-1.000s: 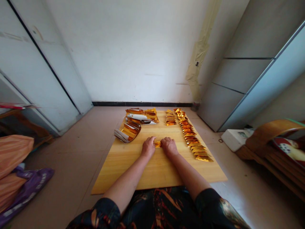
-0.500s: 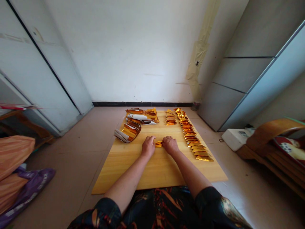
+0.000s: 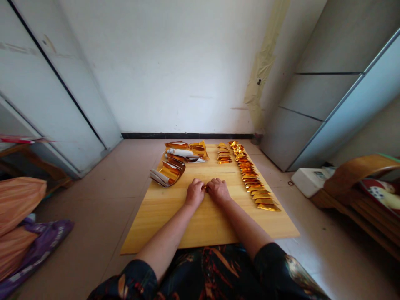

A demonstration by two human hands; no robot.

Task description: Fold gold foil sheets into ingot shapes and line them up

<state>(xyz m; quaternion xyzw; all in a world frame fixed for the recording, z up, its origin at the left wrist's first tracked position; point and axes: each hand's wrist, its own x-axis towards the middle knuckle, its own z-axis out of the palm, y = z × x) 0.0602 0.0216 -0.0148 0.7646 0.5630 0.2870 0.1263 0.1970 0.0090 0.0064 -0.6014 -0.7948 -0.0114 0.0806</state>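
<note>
Piece of shiny gold foil (image 3: 205, 189), small, mostly hidden: between left hand (image 3: 195, 193) and right hand (image 3: 218, 191), over pale wooden bench (image 3: 156, 225). Grip: both nearly closed, fingertips pinching opposite ends. Overlapping row of folded gold-foil pieces (image 3: 252, 182): right side. Handling note: light, even pressure; edges level, avoiding crumples.

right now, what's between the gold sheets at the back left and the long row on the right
The short row of folded gold pieces lies between the gold sheets and the long row, on the board; the head view shows it.
</note>
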